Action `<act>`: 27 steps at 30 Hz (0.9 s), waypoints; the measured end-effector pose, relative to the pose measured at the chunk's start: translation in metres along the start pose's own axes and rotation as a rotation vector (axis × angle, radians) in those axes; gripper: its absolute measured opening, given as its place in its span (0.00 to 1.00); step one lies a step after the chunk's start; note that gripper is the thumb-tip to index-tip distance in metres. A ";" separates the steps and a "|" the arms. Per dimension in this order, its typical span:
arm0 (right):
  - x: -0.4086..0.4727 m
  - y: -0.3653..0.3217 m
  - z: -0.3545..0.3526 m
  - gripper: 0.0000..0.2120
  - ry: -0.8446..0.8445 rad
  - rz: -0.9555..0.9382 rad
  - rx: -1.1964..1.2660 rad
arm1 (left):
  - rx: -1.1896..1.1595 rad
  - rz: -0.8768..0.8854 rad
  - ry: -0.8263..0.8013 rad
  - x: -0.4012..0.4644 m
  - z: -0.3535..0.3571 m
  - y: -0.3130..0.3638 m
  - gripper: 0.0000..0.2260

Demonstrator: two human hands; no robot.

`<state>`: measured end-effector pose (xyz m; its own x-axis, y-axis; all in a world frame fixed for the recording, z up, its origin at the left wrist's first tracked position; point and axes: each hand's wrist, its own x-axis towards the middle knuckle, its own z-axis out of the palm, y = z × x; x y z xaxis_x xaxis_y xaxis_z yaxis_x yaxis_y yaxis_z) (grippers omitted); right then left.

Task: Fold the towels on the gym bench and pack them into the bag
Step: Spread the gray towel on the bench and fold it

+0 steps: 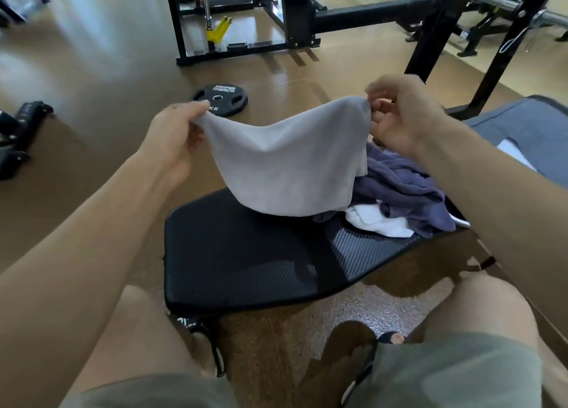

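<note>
Left hand [172,140] and right hand [399,115] each pinch a top corner of the grey towel [285,165], hanging above the black bench surface [246,254]. Folding looks just begun; next, bring the corners together. The purple towel [408,189] and white towel [378,223] wait heaped behind.

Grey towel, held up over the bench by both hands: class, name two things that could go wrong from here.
1. The grey towel hangs from corner pinches by the left hand and right hand; a slipped corner could spoil the fold.
2. Its lower edge hangs by the purple towel and white towel heaped on the bench; laying it down might snag that pile.
</note>
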<state>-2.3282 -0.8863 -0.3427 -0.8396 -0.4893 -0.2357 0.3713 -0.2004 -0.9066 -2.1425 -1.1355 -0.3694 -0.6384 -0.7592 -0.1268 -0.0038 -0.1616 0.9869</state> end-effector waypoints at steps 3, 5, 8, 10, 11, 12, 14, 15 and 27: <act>0.005 -0.013 0.006 0.12 -0.106 -0.091 -0.013 | -0.063 0.148 0.051 0.004 -0.006 0.020 0.09; 0.008 -0.019 0.004 0.11 -0.126 -0.134 -0.002 | -0.119 0.132 0.072 0.007 -0.015 0.025 0.09; 0.009 -0.007 -0.002 0.17 -0.087 0.004 -0.185 | 0.038 -0.028 0.088 0.002 -0.022 0.015 0.06; 0.007 0.004 -0.005 0.18 -0.107 0.142 -0.317 | 0.028 -0.084 0.048 -0.003 -0.024 0.008 0.08; 0.006 0.008 -0.006 0.13 -0.138 0.209 -0.356 | -0.003 -0.115 0.002 -0.005 -0.026 0.006 0.12; 0.006 0.011 -0.007 0.14 -0.161 0.285 -0.350 | -0.027 -0.147 -0.041 -0.007 -0.029 0.004 0.14; 0.012 0.015 -0.010 0.25 -0.162 0.392 -0.323 | -0.032 -0.188 -0.096 -0.009 -0.035 0.001 0.14; 0.014 0.018 -0.011 0.30 -0.158 0.443 -0.352 | -0.021 -0.195 -0.102 -0.009 -0.037 -0.001 0.12; 0.012 0.062 -0.001 0.07 -0.169 0.504 -0.970 | 0.277 -0.312 -0.165 -0.016 -0.050 -0.020 0.14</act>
<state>-2.3153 -0.9036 -0.4023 -0.5867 -0.4525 -0.6716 0.1253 0.7686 -0.6273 -2.0936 -1.1519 -0.3926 -0.6880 -0.5867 -0.4271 -0.4076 -0.1746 0.8963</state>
